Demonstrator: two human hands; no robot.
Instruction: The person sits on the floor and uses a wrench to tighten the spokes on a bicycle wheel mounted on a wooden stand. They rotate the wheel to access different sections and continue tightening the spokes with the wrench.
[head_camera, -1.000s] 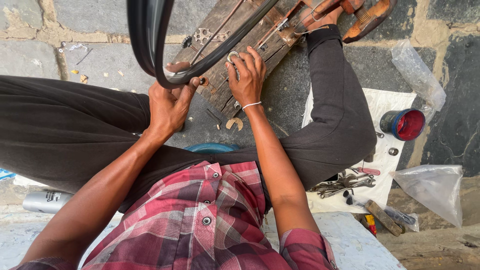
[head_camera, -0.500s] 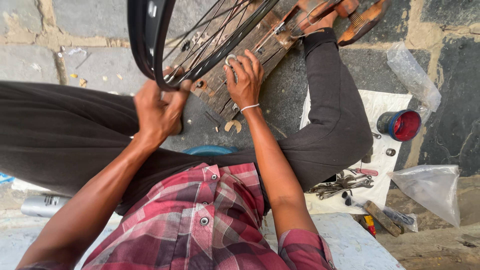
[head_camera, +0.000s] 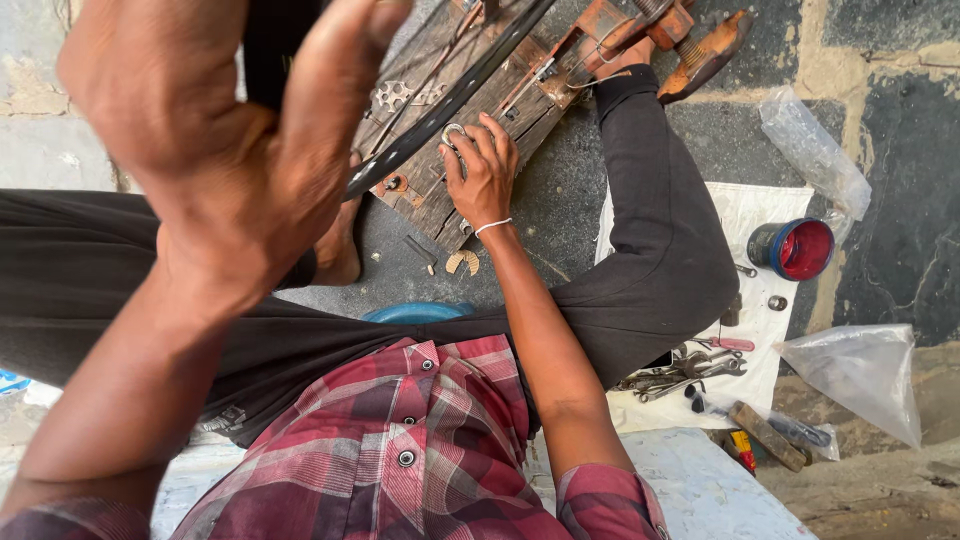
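left hand: left hand (head_camera: 215, 140) raised close to the camera, large and blurred, back of hand facing up, forearm rising from lower left; fingers (head_camera: 335, 75) clenched round the black rubber bicycle tyre and rim (head_camera: 440, 105)
right hand: right hand (head_camera: 485, 170) lower and further out, arm stretched straight forward, white thread band at wrist; fingers spread and pressed down on a small round metal part (head_camera: 452, 133) on the worn brown wooden board (head_camera: 440, 190); not closed round anything that I can make out
wheel position: rim section runs diagonally, lower left to upper right, passing between the two hands; left hand is on it, right hand sits just beside and below it, touching or not cannot tell
spokes: thin metal spokes (head_camera: 425, 75) above the board, partly hidden
near right: white cloth sheet (head_camera: 760, 215) on the floor with grey metal spanners (head_camera: 680, 370), small nuts
further right: round red-lined tin (head_camera: 795, 248); clear plastic bags (head_camera: 860, 375)
far: orange rusty metal tool (head_camera: 640, 20) at board's top end, on dark stone floor (head_camera: 900, 200)
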